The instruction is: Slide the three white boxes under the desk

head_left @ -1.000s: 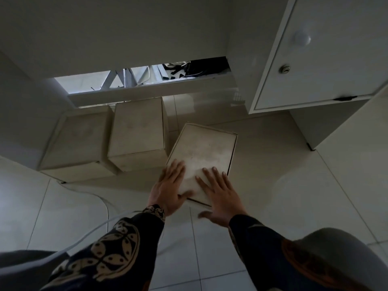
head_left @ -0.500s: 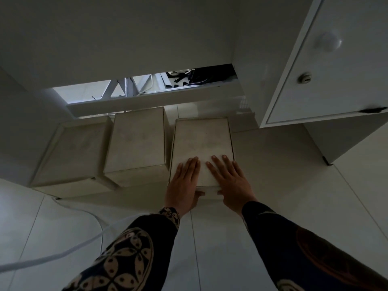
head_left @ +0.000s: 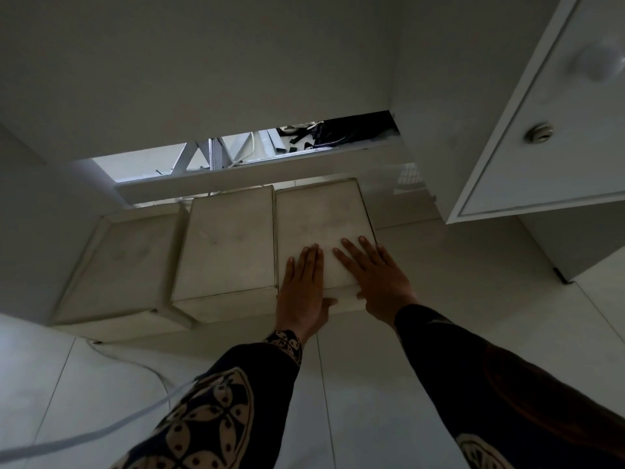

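Three white boxes stand side by side on the tiled floor under the desk [head_left: 203, 79]. The left box [head_left: 121, 262] sits lowest and furthest left. The middle box [head_left: 226, 245] touches the right box [head_left: 321, 214]. My left hand [head_left: 302, 292] lies flat on the near end of the right box, its thumb hooked over the front edge. My right hand [head_left: 375, 282] lies flat on the same box's near right corner, fingers spread. The hands press on the box; neither grips it.
A white cabinet door [head_left: 554, 123] with a round lock and a knob hangs at the right. A white cable [head_left: 111, 424] runs across the floor at the lower left. A crossbar [head_left: 257, 170] spans the back of the desk opening, with dark items behind it.
The right box turned from angled to straight and slid forward under the desk until it lined up against the middle box. Both hands stayed flat on its top and moved with it.
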